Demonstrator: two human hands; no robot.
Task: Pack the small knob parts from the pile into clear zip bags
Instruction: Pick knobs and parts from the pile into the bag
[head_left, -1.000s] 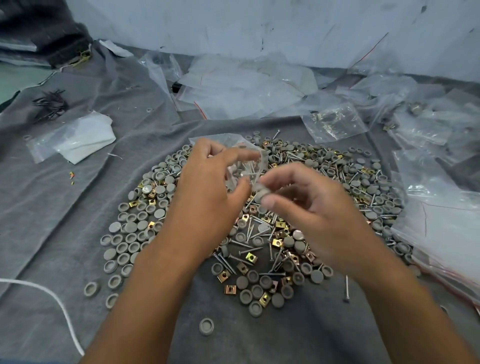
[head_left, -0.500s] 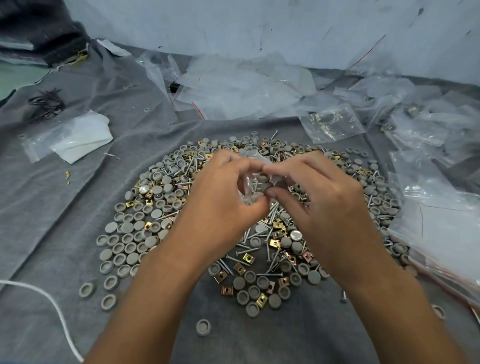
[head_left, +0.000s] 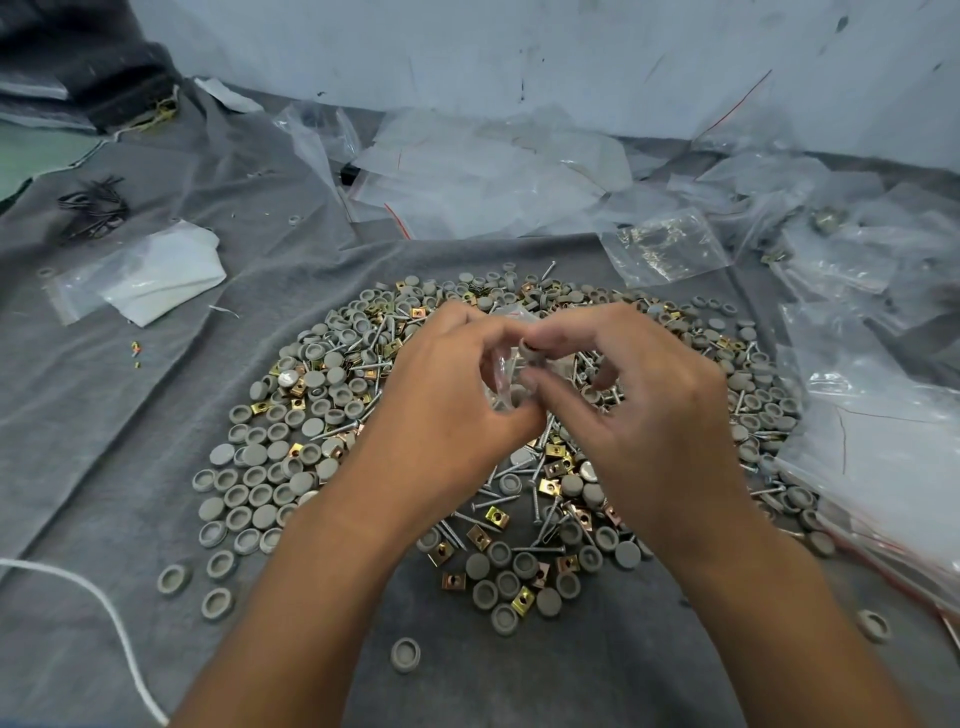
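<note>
A wide pile of small grey round knob caps (head_left: 270, 467), brass square nuts and screws lies on grey cloth. Above its middle my left hand (head_left: 447, 410) grips a small clear zip bag (head_left: 501, 382), thumb and fingers curled round its mouth. My right hand (head_left: 639, 410) pinches a grey knob cap (head_left: 532, 356) between thumb and forefinger right at the bag's opening. Most of the bag is hidden between the two hands.
Empty clear zip bags (head_left: 467, 171) are heaped along the back by the wall. More bags (head_left: 883, 457) pile up at the right. A bag with white paper (head_left: 150, 275) lies at the left. A white cord (head_left: 104, 613) runs across the near left. Stray caps (head_left: 405, 654) sit near me.
Both hands have come closer together over the pile. The bag, earlier held up and spread by my left hand, is now bunched between the hands with a cap at its mouth.
</note>
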